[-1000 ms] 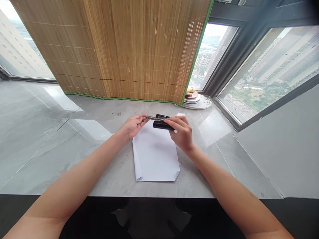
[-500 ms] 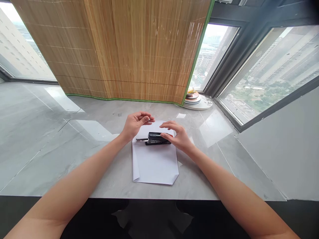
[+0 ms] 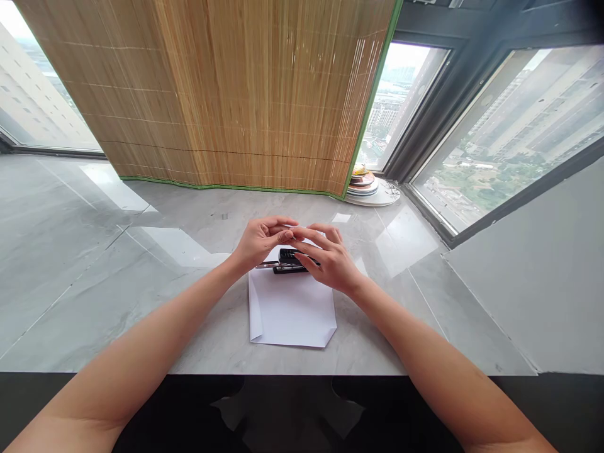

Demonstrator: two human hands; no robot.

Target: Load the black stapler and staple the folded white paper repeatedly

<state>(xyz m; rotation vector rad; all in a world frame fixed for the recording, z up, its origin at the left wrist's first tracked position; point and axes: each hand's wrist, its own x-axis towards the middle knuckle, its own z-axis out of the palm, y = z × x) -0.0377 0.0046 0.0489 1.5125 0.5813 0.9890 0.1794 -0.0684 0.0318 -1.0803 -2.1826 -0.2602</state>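
Note:
A black stapler [image 3: 286,256] lies across folded white paper [image 3: 292,309], its metal tray sticking out to the left. Above the stapler, my left hand [image 3: 261,240] has thumb and fingers pinched together around something too small to make out. My right hand [image 3: 330,259] reaches over the stapler's right part and hides it. Its fingers are stretched out and meet the fingertips of my left hand, while its thumb stays apart, close to the stapler.
The grey marble counter [image 3: 117,302] runs under everything. Behind hangs a bamboo blind [image 3: 236,100] with a green edge. Stacked plates [image 3: 372,192] stand at the back right by the window frame [image 3: 422,126]. Small dark bits [image 3: 224,216] lie left of the hands.
My right hand has moved left and its fingers now meet those of my left hand. It covers more of the stapler. The view has shifted slightly.

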